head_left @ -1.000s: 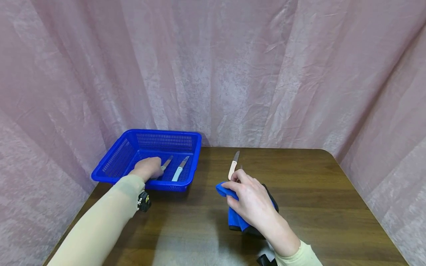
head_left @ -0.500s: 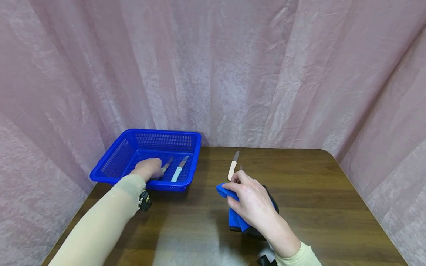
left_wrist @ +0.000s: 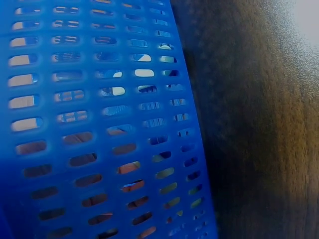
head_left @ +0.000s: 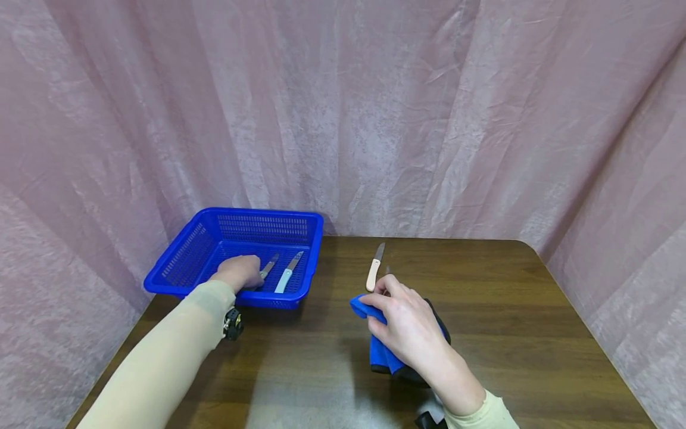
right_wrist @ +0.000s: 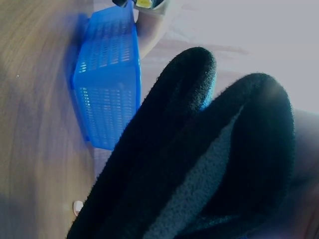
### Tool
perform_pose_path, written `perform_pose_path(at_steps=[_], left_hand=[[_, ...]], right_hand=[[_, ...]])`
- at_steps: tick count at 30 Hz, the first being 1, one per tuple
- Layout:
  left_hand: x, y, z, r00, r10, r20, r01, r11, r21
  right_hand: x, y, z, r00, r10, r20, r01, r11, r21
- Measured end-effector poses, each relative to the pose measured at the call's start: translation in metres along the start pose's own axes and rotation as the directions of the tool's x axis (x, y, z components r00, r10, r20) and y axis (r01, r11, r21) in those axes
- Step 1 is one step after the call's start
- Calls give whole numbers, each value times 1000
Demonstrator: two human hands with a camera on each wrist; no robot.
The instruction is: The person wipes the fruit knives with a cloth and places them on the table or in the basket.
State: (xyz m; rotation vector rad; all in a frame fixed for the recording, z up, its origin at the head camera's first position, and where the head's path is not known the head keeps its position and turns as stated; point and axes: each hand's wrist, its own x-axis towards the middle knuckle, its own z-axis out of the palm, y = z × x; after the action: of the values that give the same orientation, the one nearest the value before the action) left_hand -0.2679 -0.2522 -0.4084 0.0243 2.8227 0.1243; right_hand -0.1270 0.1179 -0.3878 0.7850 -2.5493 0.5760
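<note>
My left hand point(head_left: 239, 273) reaches down into a blue plastic basket point(head_left: 184, 292), its fingers around the handle end of a small knife point(head_left: 270, 266). That knife's blade points away from me; the fingertips are mostly hidden. Beside it in the basket lies a second knife point(head_left: 289, 272) with a pale blue handle. My right hand point(head_left: 409, 325) holds a folded blue cloth point(head_left: 380, 356) with black edges above the table. Dark folds of the cloth point(right_wrist: 184, 149) fill much of the right wrist view. Just past the right fingers a narrow blade tip point(head_left: 388, 270) shows, the rest covered by the hand.
A knife with a light pinkish handle point(head_left: 372, 276) lies on the brown wooden table point(head_left: 509, 333), beyond the right hand. Pink curtains point(head_left: 343, 119) hang behind the table and at its sides. In the left wrist view, the slotted basket wall point(left_wrist: 99, 149) blocks the hand.
Hardly anything differs: both hands keep their places, the left in the basket and the right on the cloth. The whole head view shifts very slightly.
</note>
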Motion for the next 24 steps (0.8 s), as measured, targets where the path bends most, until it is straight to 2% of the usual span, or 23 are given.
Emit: perform_pose_path(at_steps=[8,18,24], left_hand=[[4,-3,4,1000,-8,5,8,1000,21],[-12,-2,-10,994,83,-67,-84,996,-3],[-22,7,-15,978,132,-161,-128,991,33]], right_hand=[[-3,0,-1,1000,1,-10,-1,1000,5],[-4,6,-5,1000,-8,-7,8,1000,-15],[-8,13,-10,1000,23,11,-23,999,-31]])
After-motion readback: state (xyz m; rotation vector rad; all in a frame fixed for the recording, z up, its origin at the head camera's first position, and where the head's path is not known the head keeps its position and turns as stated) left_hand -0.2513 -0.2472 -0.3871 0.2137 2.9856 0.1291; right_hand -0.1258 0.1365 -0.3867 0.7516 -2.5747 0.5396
